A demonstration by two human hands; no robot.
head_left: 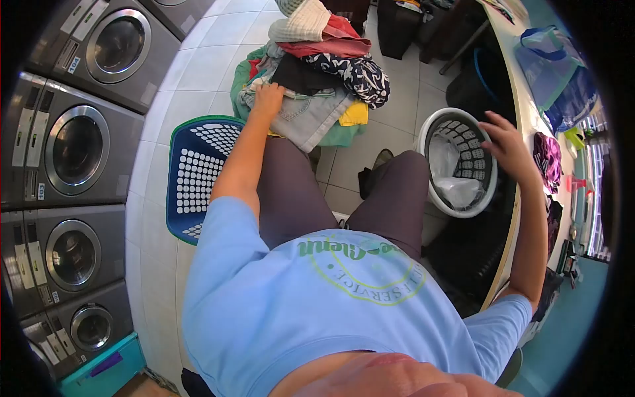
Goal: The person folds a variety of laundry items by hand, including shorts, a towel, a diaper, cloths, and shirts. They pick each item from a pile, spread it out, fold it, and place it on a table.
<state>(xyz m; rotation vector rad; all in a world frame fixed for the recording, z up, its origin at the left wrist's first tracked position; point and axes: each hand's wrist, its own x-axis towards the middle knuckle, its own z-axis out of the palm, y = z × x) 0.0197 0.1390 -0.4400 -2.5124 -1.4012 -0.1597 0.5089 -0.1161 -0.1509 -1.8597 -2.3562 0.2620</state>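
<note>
My left hand (pixel 268 100) is on a heaped pile of clothes in front of my knees, its fingers closed over the waistband edge of a light grey denim garment (pixel 306 120). A black cloth (pixel 301 76) lies on the denim, beside a navy and white patterned garment (pixel 357 74). Red cloth (pixel 337 41) and cream knit fabric (pixel 303 25) top the heap. On the other side, my right hand (pixel 508 144) hangs empty with fingers apart, near the rim of a round white and grey laundry basket (pixel 426 126). Clear plastic (pixel 458 192) lies inside that basket.
A blue basket with a green rim (pixel 177 178) stands beside my left leg. Stacked front-loading machines (pixel 78 145) line the left wall. Along the right runs a long table (pixel 522 86) with a blue bag (pixel 555 76) and clothes (pixel 548 162). Dark containers (pixel 473 86) sit beneath it.
</note>
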